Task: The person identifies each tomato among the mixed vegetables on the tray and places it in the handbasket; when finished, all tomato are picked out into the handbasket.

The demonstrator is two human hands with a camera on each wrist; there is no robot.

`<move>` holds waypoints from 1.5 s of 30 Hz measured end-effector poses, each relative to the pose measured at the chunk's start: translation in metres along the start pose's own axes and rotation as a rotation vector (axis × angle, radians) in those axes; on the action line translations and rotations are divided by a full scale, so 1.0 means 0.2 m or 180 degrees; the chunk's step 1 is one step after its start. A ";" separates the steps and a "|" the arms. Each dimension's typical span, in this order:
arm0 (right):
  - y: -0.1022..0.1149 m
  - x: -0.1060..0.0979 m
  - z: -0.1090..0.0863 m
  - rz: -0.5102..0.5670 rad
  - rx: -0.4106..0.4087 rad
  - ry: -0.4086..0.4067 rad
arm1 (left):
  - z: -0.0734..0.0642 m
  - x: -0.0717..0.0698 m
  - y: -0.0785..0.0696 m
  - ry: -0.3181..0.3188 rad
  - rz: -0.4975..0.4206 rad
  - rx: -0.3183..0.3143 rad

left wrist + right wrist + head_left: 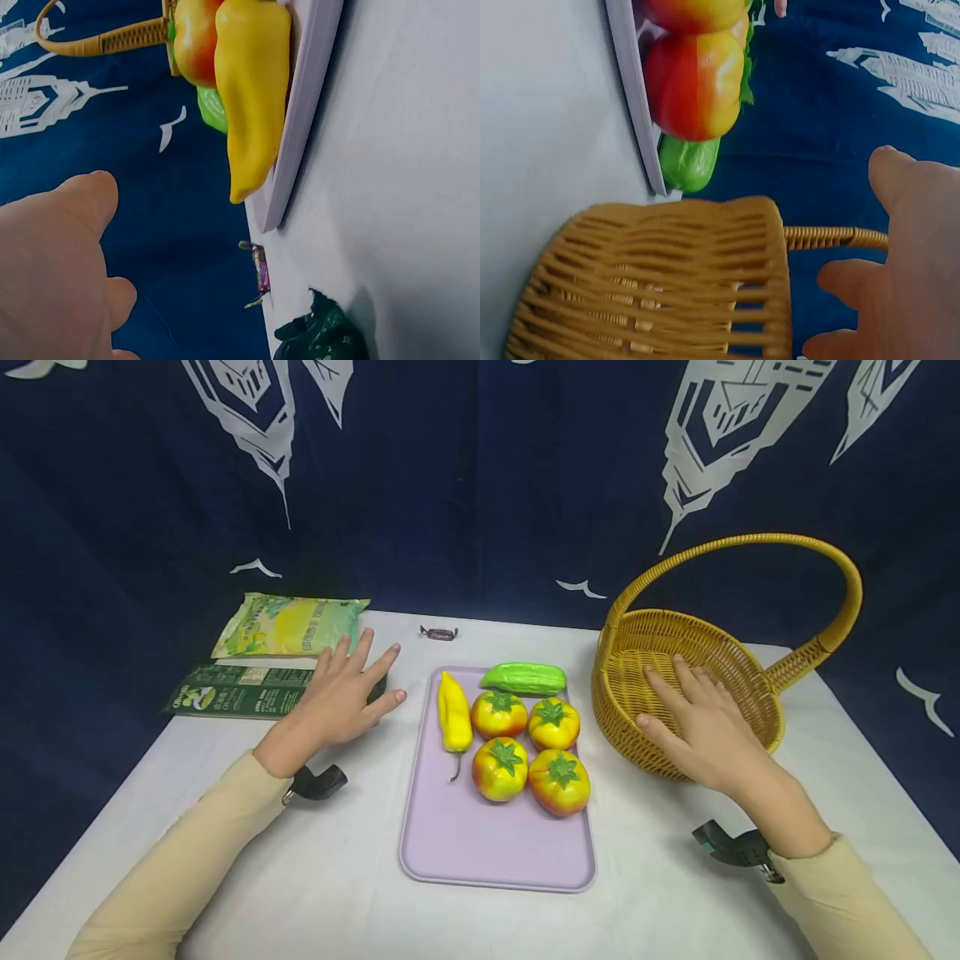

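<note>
In the head view my left hand (pixel 339 692), fingers spread, hovers by the dark green packet (pixel 240 692) and the yellow-green packet (pixel 288 625), holding nothing. My right hand (pixel 708 731) is over the wicker basket (pixel 622 727), fingers extended and empty. Between the hands lies a lilac tray (pixel 495 860). On it sit several yellow-red toy tomatoes (pixel 501 768) with green leaves, a yellow pepper (pixel 454 714) with its stem toward me, and a green cucumber-like vegetable (pixel 523 678) along the far edge.
A small wrapped candy (pixel 438 632) lies behind the tray near the table's back edge. The basket's tall arched handle (pixel 738 539) rises at the right. A dark blue curtain (pixel 480 485) with white prints hangs behind the white tablecloth (pixel 315 877).
</note>
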State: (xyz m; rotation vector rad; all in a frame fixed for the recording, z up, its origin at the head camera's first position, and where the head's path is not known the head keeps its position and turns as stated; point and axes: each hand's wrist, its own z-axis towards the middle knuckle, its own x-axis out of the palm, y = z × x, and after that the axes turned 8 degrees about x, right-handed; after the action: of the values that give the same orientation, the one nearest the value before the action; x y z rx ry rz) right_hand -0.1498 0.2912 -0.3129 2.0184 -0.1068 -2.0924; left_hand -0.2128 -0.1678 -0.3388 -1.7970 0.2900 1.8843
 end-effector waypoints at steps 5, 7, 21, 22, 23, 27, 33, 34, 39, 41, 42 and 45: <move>0.03 0.02 -0.01 0.0020 -0.0242 -0.0064 | -0.01 0.03 -0.02 -0.0039 -0.0010 0.0106; 0.05 0.02 -0.01 0.0037 -0.0330 -0.0084 | -0.02 0.04 -0.03 -0.0028 -0.0012 0.0146; 0.14 0.09 -0.04 0.0219 -0.0853 -0.0326 | -0.09 0.13 -0.13 0.0065 -0.0055 0.0467; 0.15 0.10 -0.04 0.0222 -0.0873 -0.0333 | -0.10 0.14 -0.13 0.0066 -0.0070 0.0501; 0.16 0.11 -0.04 0.0213 -0.0892 -0.0347 | -0.10 0.14 -0.13 0.0068 -0.0092 0.0532; 0.18 0.13 -0.05 0.0202 -0.1031 -0.0426 | -0.11 0.17 -0.14 0.0087 -0.0203 0.0603; 0.21 0.17 -0.06 0.0196 -0.1295 -0.0558 | -0.14 0.22 -0.14 0.0137 -0.0288 0.0658; 0.22 0.18 -0.06 0.0192 -0.1340 -0.0585 | -0.14 0.23 -0.14 0.0138 -0.0303 0.0677; 0.22 0.22 -0.07 0.0237 -0.1591 -0.0719 | -0.16 0.26 -0.15 0.0201 -0.0437 0.0757; 0.22 0.23 -0.08 0.0263 -0.1675 -0.0748 | -0.16 0.26 -0.16 0.0236 -0.0482 0.0779; 0.22 0.24 -0.08 0.0277 -0.1713 -0.0756 | -0.16 0.27 -0.16 0.0245 -0.0503 0.0787; 0.22 0.26 -0.08 0.0294 -0.1788 -0.0782 | -0.16 0.27 -0.17 0.0237 -0.0557 0.0812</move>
State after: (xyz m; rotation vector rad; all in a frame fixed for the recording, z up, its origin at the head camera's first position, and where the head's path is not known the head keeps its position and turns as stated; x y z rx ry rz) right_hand -0.1309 0.2395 -0.3543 1.4034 0.3073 -2.0110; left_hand -0.1673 -0.1440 -0.3886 -1.6649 0.3691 1.5857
